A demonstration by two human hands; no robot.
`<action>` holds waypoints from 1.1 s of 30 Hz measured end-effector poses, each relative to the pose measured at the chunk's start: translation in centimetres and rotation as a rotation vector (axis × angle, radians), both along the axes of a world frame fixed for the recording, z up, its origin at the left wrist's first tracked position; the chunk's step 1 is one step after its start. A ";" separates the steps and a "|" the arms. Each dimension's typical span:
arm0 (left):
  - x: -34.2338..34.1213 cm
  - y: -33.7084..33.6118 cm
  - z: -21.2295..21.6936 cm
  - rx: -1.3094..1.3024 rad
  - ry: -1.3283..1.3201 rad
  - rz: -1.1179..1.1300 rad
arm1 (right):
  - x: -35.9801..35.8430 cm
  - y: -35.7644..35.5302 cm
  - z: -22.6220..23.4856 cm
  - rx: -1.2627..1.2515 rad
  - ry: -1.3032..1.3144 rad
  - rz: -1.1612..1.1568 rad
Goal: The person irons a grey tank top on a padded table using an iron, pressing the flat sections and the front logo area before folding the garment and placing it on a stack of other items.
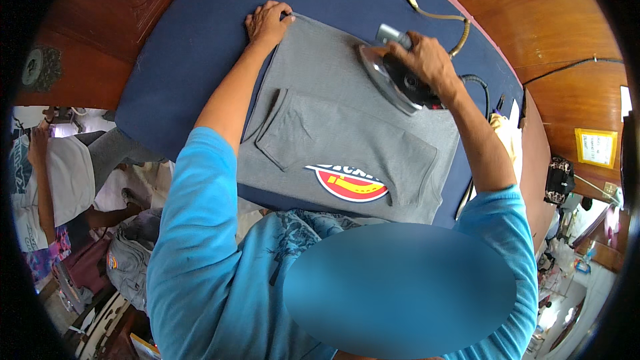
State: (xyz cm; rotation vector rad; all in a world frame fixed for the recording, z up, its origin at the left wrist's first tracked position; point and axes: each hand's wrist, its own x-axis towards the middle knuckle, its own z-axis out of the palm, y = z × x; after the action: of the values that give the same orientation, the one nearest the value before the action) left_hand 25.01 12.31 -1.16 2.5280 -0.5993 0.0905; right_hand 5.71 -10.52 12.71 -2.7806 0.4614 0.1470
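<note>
A grey T-shirt lies partly folded on the dark blue table cover, its sleeves laid inward over the body. Part of a red, yellow and white print shows near the close edge; folded cloth hides the rest. My right hand is closed round the handle of a steam iron, which rests on or just above the shirt's right side; slight blur hides which. At the shirt's far left corner, my left hand has its fingers bent, with thumb and forefinger pinching the cloth edge.
The blue-covered table stretches beyond the shirt. A yellowish hose and a black cord run along the right side. Pale yellow cloth lies at the right edge. Another person is at left, near a grey clothes pile.
</note>
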 end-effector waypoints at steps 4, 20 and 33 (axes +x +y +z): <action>0.5 0.2 -0.1 0.018 0.048 0.010 | 2.2 0.8 -0.4 -0.031 -0.051 0.076; -0.5 6.1 -1.3 -0.620 0.177 0.135 | 13.9 8.6 -1.7 -0.168 -0.192 0.261; -4.2 7.2 -1.2 -0.328 0.119 0.063 | 5.6 10.0 0.2 -0.049 -0.003 0.417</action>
State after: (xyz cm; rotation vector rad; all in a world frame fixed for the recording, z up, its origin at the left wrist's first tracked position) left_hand 20.84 19.53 -2.41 2.2159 -0.4196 0.0556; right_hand 11.29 -0.56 12.92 -2.8870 -0.1239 0.2273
